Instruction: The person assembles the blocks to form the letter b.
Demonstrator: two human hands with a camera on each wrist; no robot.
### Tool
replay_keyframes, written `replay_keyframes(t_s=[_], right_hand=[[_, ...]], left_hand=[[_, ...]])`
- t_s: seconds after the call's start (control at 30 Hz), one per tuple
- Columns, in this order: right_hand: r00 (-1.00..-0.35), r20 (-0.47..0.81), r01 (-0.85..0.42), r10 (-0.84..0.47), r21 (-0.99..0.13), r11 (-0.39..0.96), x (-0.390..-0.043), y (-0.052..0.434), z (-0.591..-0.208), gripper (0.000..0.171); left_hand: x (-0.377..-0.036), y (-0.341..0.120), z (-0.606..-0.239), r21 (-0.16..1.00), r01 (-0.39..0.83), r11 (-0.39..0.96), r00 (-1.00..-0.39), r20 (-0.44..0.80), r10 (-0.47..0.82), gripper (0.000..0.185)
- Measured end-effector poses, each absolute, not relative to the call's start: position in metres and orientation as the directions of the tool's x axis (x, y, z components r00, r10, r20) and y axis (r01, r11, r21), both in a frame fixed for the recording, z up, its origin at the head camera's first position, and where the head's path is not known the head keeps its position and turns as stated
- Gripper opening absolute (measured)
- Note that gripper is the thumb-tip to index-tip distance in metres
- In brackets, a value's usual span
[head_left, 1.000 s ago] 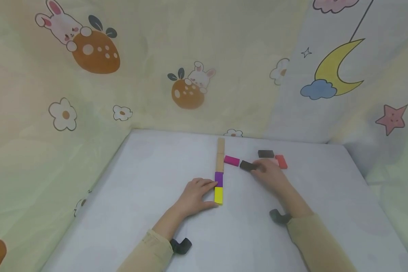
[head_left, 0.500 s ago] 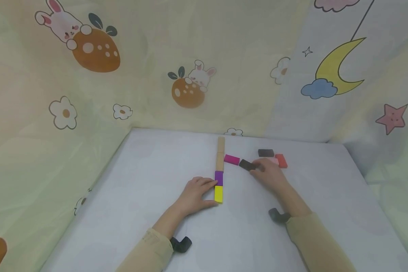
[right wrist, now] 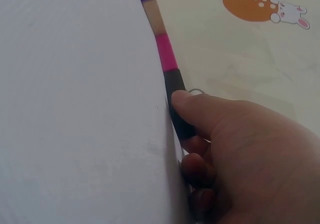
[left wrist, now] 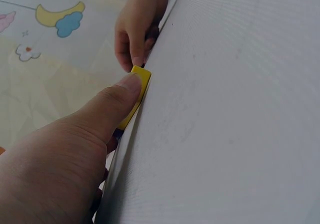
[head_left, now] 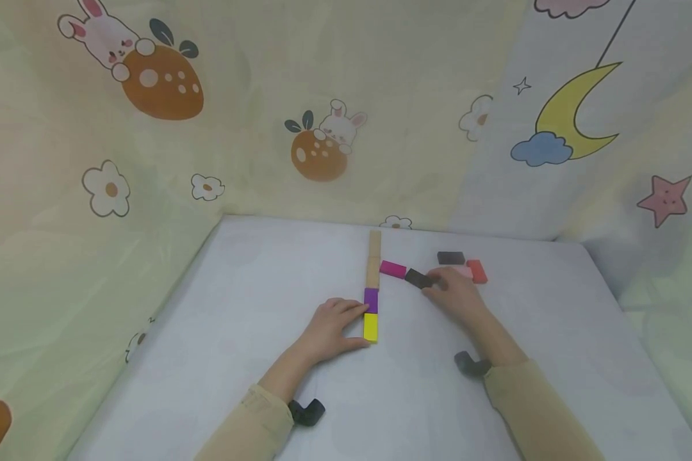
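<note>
In the head view a straight row of blocks runs away from me: a yellow block (head_left: 371,328), a purple block (head_left: 371,300) and two plain wooden blocks (head_left: 373,273). My left hand (head_left: 331,330) has its thumb at the yellow block's near end and its index fingertip at the purple block's left side. A magenta block (head_left: 393,269) branches right from the wooden part. Following it at a slight angle is a black block (head_left: 418,278), which my right hand (head_left: 458,299) pinches at its right end. The right wrist view shows the black block (right wrist: 175,86) end to end with the magenta one.
Behind my right hand lie another black block (head_left: 451,258), a red block (head_left: 477,271) and a pale pink block (head_left: 464,271), partly covered by the hand. A printed cloth (head_left: 254,128) hangs behind the white table (head_left: 265,275). Dark devices (head_left: 307,413) sit at both wrists.
My right hand has shifted the black block slightly left, so that its end now meets the magenta block. My left hand stays at the yellow and purple blocks.
</note>
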State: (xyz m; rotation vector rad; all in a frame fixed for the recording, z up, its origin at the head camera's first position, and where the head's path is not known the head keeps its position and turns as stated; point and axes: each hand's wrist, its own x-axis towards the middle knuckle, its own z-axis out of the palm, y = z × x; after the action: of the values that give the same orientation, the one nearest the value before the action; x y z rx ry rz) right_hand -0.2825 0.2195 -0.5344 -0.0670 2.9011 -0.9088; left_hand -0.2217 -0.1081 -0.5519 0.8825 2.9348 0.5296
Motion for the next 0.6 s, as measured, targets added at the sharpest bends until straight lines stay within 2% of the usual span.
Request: replay_keyframes(t_s=[0.4, 0.6], right_hand=[[-0.995, -0.079, -0.002, -0.058, -0.573, 0.819, -0.282, 0.2191, -0.5376, 0.049], [-0.997, -0.032, -0.04, -0.073, -0.593, 0.804, -0.2845, 0.226, -0.542, 0.043]], left_hand=[[-0.2207, -0.1086, -0.5503, 0.331, 0.535, 0.777, -0.835, 0.07, 0.546, 0.078], [-0.221, -0.1085, -0.5498, 0.341, 0.533, 0.774, -0.836, 0.07, 0.545, 0.078]])
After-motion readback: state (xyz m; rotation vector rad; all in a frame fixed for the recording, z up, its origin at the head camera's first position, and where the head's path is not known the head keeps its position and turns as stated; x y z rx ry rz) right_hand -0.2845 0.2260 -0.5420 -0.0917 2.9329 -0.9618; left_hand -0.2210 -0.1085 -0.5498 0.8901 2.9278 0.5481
